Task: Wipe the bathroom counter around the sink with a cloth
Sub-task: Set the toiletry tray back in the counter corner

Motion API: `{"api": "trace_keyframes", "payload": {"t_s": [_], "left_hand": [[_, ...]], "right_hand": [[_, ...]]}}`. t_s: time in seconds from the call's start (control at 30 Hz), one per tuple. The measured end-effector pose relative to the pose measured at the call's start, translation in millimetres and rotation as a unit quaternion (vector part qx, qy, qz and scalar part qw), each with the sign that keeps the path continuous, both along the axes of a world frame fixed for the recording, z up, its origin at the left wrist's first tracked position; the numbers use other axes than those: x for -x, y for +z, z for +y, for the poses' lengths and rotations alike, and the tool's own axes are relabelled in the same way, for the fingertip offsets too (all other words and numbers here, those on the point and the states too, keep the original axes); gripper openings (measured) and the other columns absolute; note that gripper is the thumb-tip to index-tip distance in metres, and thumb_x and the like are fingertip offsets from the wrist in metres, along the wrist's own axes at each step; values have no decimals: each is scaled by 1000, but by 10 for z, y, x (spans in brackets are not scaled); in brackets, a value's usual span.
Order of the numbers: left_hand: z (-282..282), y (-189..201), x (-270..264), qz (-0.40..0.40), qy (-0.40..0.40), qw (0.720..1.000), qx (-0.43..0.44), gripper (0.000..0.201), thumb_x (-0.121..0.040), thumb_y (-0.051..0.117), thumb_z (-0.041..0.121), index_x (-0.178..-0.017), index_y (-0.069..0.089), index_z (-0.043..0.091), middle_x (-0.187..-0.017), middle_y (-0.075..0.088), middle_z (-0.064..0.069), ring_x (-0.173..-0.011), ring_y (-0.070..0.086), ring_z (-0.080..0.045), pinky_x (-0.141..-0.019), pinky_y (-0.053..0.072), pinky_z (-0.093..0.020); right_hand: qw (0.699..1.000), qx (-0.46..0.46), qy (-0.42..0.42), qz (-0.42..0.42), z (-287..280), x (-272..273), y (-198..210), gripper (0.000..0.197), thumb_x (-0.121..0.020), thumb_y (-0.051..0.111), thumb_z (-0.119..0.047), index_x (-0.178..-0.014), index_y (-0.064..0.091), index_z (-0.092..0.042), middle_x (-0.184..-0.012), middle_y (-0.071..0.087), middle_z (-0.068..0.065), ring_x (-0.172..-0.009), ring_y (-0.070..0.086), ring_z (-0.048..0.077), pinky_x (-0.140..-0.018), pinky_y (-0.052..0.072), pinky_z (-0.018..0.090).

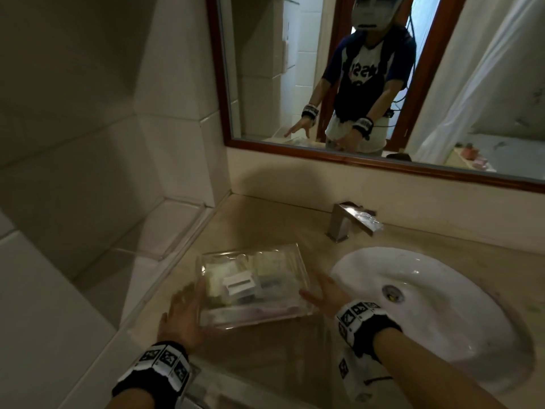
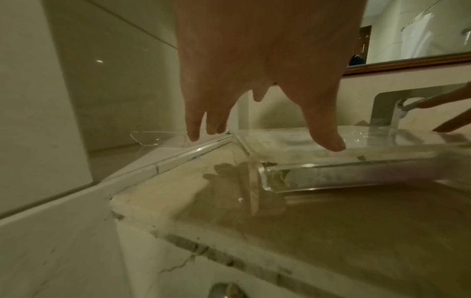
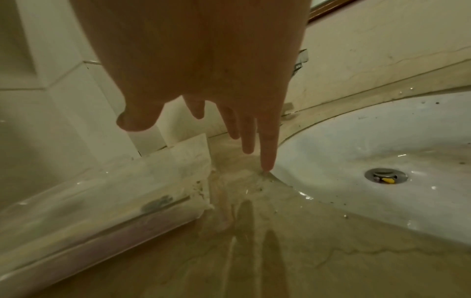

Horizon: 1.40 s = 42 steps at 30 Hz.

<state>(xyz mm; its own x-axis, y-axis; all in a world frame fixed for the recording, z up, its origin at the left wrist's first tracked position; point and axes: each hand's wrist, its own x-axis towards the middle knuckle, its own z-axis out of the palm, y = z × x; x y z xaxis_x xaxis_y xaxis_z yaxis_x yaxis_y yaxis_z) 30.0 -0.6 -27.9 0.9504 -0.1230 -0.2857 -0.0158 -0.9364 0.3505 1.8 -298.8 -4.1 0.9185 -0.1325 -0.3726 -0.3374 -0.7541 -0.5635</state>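
A clear acrylic tray [image 1: 259, 317] of small toiletries stands on the beige counter [image 1: 265, 231], left of the white sink [image 1: 442, 314]. My left hand [image 1: 185, 305] is at the tray's left end with its fingers spread. In the left wrist view the left hand [image 2: 262, 139] has its thumb over the tray [image 2: 356, 167] rim. My right hand [image 1: 315, 286] is open at the tray's right end. Its little fingertip [image 3: 266, 167] touches the counter [image 3: 254, 252] by the sink [image 3: 382, 141] edge. No cloth shows in any view.
A chrome faucet [image 1: 351, 219] stands behind the sink, below a wood-framed mirror [image 1: 368, 163]. Tiled wall and a raised ledge [image 1: 165, 228] border the counter's left side. A second clear tray [image 2: 158, 137] lies on that ledge. The counter surface looks wet and glossy.
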Motion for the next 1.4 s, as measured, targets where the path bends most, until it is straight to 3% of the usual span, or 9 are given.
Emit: {"api": "trace_keyframes", "payload": {"t_s": [0.07, 0.43, 0.57, 0.63, 0.77, 0.9, 1.17, 1.3, 1.4], "left_hand": [[61, -26, -77, 0, -30, 999, 22, 115, -70, 74, 48, -145, -13, 43, -159, 11, 1, -146, 14, -26, -113, 32, -47], [-25, -88, -329, 47, -26, 993, 105, 130, -60, 80, 54, -146, -17, 37, -158, 6, -15, -144, 23, -31, -115, 30, -44], [-60, -86, -359, 88, -20, 988, 128, 145, -46, 79, 62, -145, -22, 31, -158, -9, -17, -148, 1, -32, -118, 19, -45], [-60, -69, -366, 104, -52, 988, 105, 156, -27, 69, 72, -142, -27, 29, -158, -18, -12, -147, -10, -33, -119, 13, -47], [-73, -161, -417, 90, -72, 991, 67, 139, -61, 84, 42, -145, -26, 26, -159, -13, -10, -147, -1, -34, -120, 16, -46], [-43, -180, -526, 81, -90, 990, 67, 135, -64, 83, 38, -143, -26, 28, -159, -3, -11, -146, 12, -30, -117, 24, -41], [-163, -32, -1171, 57, -122, 983, 121, 129, -54, 85, 46, -121, -23, 71, -156, 19, -3, -142, 26, -24, -114, 33, -45], [-310, 182, -1639, 68, -149, 982, 91, 128, -65, 84, 31, -147, -15, 32, -156, 23, -5, -140, 31, -22, -113, 34, -30], [-379, 210, -1969, 91, -165, 978, 91, 124, -73, 80, 24, -147, -19, 17, -158, 14, -6, -141, 30, -19, -109, 29, -21]], "right_hand": [[1000, 17, -21, 8, 17, -84, -131, 103, -67, 46, -81, -148, 16, -24, -154, 26, 4, -139, 31, 27, -115, 27, 42], [998, 51, 32, 26, 234, -198, -207, 97, -82, 60, -51, -148, -8, -34, -159, 6, 2, -143, 18, 27, -116, 21, 38], [1000, 2, 22, 11, 235, -207, -244, 115, -65, 69, -62, -148, -5, -35, -157, 11, 3, -140, 24, 26, -110, 29, 32], [1000, 12, 25, 6, 236, -284, -261, 109, -71, 71, -53, -148, -4, -34, -157, 11, 2, -139, 25, 24, -109, 29, 31], [999, 34, 22, -10, 274, -415, -309, 102, -74, 74, -43, -148, 4, -34, -156, 9, 1, -140, 24, 22, -109, 30, 27], [999, -34, -17, -8, 268, -525, -347, 102, -68, 79, -40, -146, 14, -38, -151, 25, 2, -135, 35, 21, -107, 33, 28], [996, -72, -49, -37, 36, -986, -250, 97, -60, 80, -46, -141, 29, -37, -141, 44, 3, -128, 44, 21, -104, 39, 30], [990, -106, -73, -62, -77, -1330, -159, 92, -65, 81, -35, -141, 31, -36, -144, 41, 4, -130, 42, 21, -106, 40, 32], [987, -120, -88, -64, -117, -1534, -175, 91, -66, 82, -29, -141, 31, -34, -146, 37, 6, -132, 39, 23, -107, 38, 33]]}}
